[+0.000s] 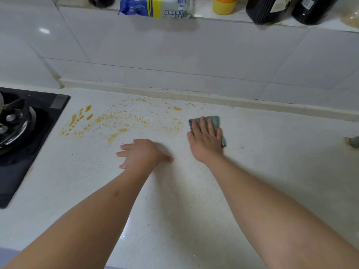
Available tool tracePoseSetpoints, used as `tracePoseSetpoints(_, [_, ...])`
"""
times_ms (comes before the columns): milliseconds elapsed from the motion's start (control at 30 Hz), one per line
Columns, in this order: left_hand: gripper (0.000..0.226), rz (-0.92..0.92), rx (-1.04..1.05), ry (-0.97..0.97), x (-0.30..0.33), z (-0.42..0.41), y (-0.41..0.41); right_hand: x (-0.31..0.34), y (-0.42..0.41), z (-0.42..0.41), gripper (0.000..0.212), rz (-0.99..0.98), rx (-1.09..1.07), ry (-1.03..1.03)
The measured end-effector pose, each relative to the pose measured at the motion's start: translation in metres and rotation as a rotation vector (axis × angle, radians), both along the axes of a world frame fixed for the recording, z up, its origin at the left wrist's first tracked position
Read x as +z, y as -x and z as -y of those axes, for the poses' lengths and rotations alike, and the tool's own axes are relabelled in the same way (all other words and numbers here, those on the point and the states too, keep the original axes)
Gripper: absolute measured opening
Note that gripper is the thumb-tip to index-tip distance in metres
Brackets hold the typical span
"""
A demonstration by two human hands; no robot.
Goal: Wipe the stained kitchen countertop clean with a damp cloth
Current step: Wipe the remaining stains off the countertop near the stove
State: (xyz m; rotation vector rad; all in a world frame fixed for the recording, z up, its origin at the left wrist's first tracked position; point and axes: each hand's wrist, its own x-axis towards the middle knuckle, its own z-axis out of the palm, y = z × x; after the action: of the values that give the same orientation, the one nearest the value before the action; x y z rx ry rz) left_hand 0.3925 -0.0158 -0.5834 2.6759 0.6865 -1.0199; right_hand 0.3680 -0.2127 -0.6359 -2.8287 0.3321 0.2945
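Observation:
A speckled white countertop [252, 171] carries orange-yellow stains [116, 121] spread from beside the stove towards the middle, with a few spots near the back edge. A folded grey-green cloth [214, 121] lies flat on the counter just right of the stains. My right hand [206, 140] presses palm-down on the cloth, fingers spread over it and pointing at the wall. My left hand [139, 154] rests on the bare counter in front of the stains, fingers apart and holding nothing.
A black gas stove [29, 136] fills the left side. A tiled wall [174, 55] rises behind the counter. On its ledge stand a wipes pack [155, 6], a yellow container [224, 4] and two dark bottles [272, 10]. A small grey object [354, 141] sits at the right edge.

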Motion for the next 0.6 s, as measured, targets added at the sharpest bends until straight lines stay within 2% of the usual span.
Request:
tracePoseSetpoints(133, [0.177, -0.002, -0.003, -0.016, -0.003, -0.001, -0.001, 0.003, 0.028, -0.026, 0.065, 0.03, 0.191, -0.028])
tracePoseSetpoints(233, [0.177, 0.007, -0.005, -0.015, -0.003, -0.002, -0.001, 0.004, 0.053, 0.001, 0.063, 0.055, 0.362, -0.01])
tracePoseSetpoints(300, [0.175, 0.016, -0.006, -0.005, -0.002, -0.002, 0.0, 0.003, 0.067, 0.036, 0.062, 0.047, 0.386, 0.03])
tracePoseSetpoints(367, [0.173, 0.016, -0.009, 0.011, -0.001, -0.003, 0.002, 0.002, 0.071, 0.078, 0.063, 0.026, 0.289, 0.086])
tracePoseSetpoints(467, [0.171, 0.011, -0.005, 0.017, 0.002, -0.001, 0.003, 0.004, 0.063, 0.13, 0.06, -0.007, -0.013, 0.109])
tracePoseSetpoints(600, [0.17, -0.001, 0.004, 0.014, 0.004, 0.001, 0.002, 0.003, 0.039, 0.106, 0.061, -0.013, -0.367, 0.097])
